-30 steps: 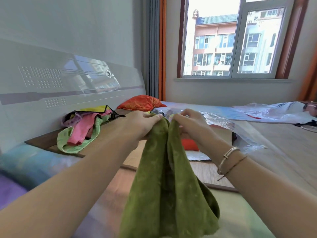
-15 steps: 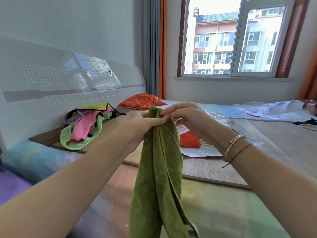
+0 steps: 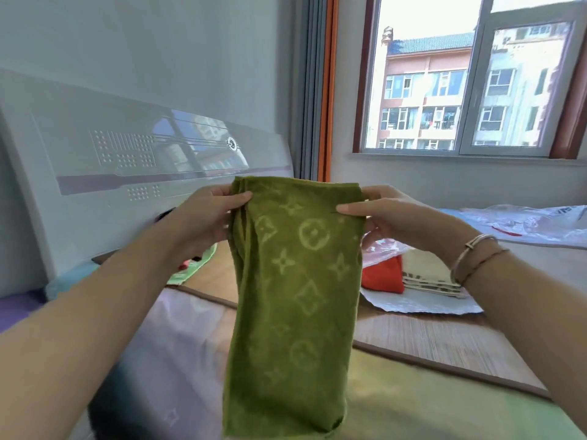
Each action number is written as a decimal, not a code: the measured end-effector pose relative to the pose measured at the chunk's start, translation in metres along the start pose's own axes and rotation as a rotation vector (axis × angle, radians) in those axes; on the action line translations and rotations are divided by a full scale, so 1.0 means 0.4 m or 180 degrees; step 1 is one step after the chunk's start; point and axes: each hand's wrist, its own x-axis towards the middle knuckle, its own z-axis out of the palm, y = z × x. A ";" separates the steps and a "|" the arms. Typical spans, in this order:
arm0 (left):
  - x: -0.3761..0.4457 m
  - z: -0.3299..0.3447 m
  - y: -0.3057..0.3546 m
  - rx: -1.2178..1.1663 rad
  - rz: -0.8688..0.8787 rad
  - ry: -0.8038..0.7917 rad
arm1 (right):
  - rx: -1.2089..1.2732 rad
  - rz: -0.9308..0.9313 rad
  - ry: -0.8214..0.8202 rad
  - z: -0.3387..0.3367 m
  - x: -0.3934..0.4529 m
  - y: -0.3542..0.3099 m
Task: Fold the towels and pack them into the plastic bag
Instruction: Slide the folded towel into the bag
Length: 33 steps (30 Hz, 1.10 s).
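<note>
A green patterned towel (image 3: 292, 296) hangs folded lengthwise in front of me, its top edge stretched level. My left hand (image 3: 203, 217) pinches the top left corner and my right hand (image 3: 390, 214) pinches the top right corner. Behind the towel lies a clear plastic bag (image 3: 413, 303) on the bed, holding a folded red towel (image 3: 382, 276) and a folded pale towel (image 3: 428, 281). A heap of unfolded towels (image 3: 190, 268) lies at the left, mostly hidden by my left arm.
A white headboard (image 3: 127, 173) runs along the left. A woven mat (image 3: 428, 341) covers the bed under the bag. Another crumpled plastic sheet (image 3: 524, 223) lies at the far right below the window (image 3: 460, 90).
My hands, which held the bunched towel together at its top, have moved apart and spread the top edge flat. The towel now hangs as a smooth folded strip.
</note>
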 end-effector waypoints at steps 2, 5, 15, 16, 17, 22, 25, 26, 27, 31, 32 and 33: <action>0.026 -0.033 -0.025 0.0630 0.0031 0.0147 | -0.0811 -0.0078 0.0265 0.033 0.060 0.015; 0.089 -0.077 -0.081 0.2092 0.0284 0.0340 | -0.1864 -0.0577 0.0838 0.080 0.155 0.054; 0.306 -0.104 -0.167 0.0754 -0.0746 0.0417 | -0.0691 0.1032 0.0431 0.071 0.419 0.119; 0.329 -0.106 -0.183 0.0663 -0.0728 0.0437 | -0.0308 0.1172 0.0435 0.067 0.435 0.132; 0.349 -0.106 -0.201 0.0608 -0.0685 0.0440 | -0.0032 0.1246 0.0464 0.062 0.455 0.152; 0.396 -0.080 -0.288 0.0502 -0.0264 0.0432 | 0.0752 0.0901 0.0845 0.075 0.498 0.267; 0.363 -0.090 -0.335 0.0452 -0.0355 0.0282 | 0.0768 0.0846 0.0750 0.100 0.457 0.315; 0.340 -0.102 -0.346 0.0511 -0.0463 0.0153 | 0.0702 0.0896 0.0656 0.111 0.431 0.325; 0.310 -0.116 -0.354 0.0566 -0.0578 -0.0030 | 0.0660 0.0930 0.0537 0.121 0.398 0.333; 0.187 -0.170 -0.371 0.0625 -0.1196 -0.0724 | -0.0121 0.0762 0.0037 0.158 0.258 0.350; 0.168 -0.174 -0.378 0.0889 -0.1385 -0.0744 | -0.0906 0.0657 -0.0065 0.169 0.235 0.349; 0.154 -0.175 -0.390 0.1258 -0.1547 -0.0670 | -0.1725 0.0553 -0.0065 0.181 0.219 0.347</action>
